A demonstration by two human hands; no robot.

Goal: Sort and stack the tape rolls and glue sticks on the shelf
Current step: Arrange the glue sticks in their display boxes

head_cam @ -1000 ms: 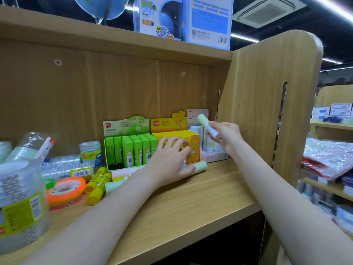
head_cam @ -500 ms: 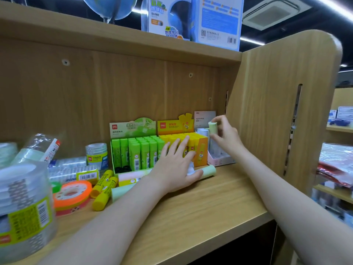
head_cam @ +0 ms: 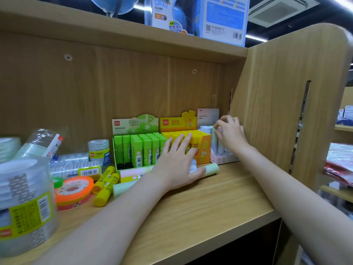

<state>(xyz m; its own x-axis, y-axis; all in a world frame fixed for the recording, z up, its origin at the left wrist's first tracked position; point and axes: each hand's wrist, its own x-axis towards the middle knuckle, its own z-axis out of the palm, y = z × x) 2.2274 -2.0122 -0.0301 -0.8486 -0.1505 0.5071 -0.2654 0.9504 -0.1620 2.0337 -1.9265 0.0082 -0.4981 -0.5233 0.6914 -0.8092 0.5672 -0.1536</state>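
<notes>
Left hand fingers spread flat over pastel glue sticks at six o'clock of yellow box, right hand fingers curled onto upright stick in pink box, three o'clock

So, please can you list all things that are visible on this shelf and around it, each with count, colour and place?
green glue stick box: one, green, shelf middle
yellow glue stick box: one, yellow-orange, right of the green one
pink glue stick box: one, pale pink, far right
loose yellow glue sticks: two, yellow, lying left of centre
pastel glue sticks: several, pale green and pink, lying in front
orange tape roll: one, orange, flat
clear tape stack: one, clear, near left
globe box: one, blue, upper shelf
left hand: on the pastel sticks
right hand: at the pink box
</notes>
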